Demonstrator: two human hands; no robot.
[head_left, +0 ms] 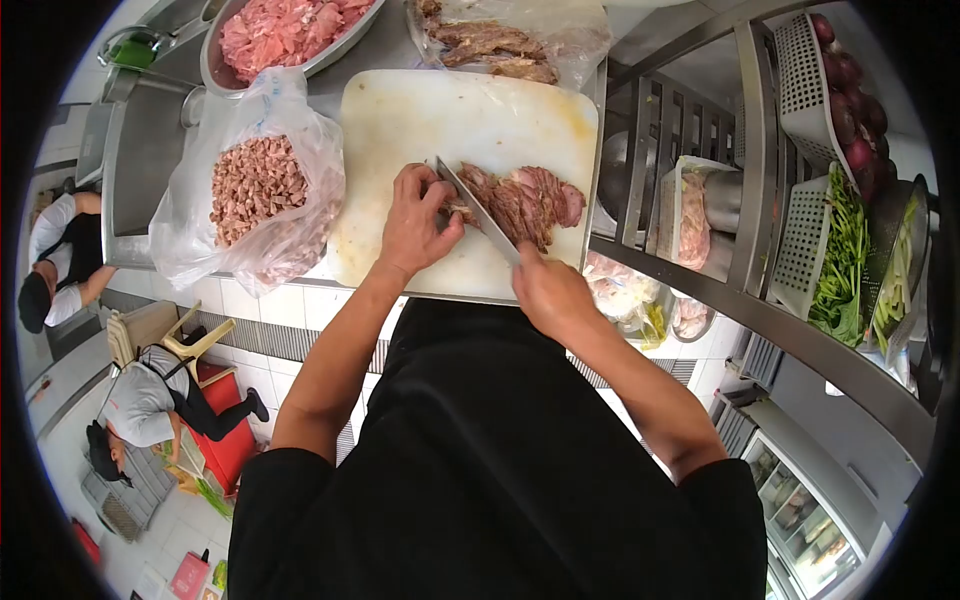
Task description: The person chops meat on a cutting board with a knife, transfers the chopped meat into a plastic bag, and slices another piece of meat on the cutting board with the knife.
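Note:
A white cutting board [400, 120] lies before me. My right hand [553, 292] is wrapped round the handle of a knife [487, 217], its blade slanting up and left across the board. Right of the blade, slices of brown-pink cooked meat [535, 205] lie overlapped in a row. My left hand [417, 222], fingers curled, presses on the small remaining end of the meat just left of the blade; its fingers hide most of that piece. Beside the board, an open clear plastic bag [180, 225] holds diced pinkish meat [258, 185].
A metal bowl of raw sliced meat [285, 35] stands at the back left. Another plastic bag with browned meat chunks [500, 45] touches the board's far edge. A metal rack [690, 275] with baskets of greens and red onions borders the right. Two people [150, 400] are at the far left.

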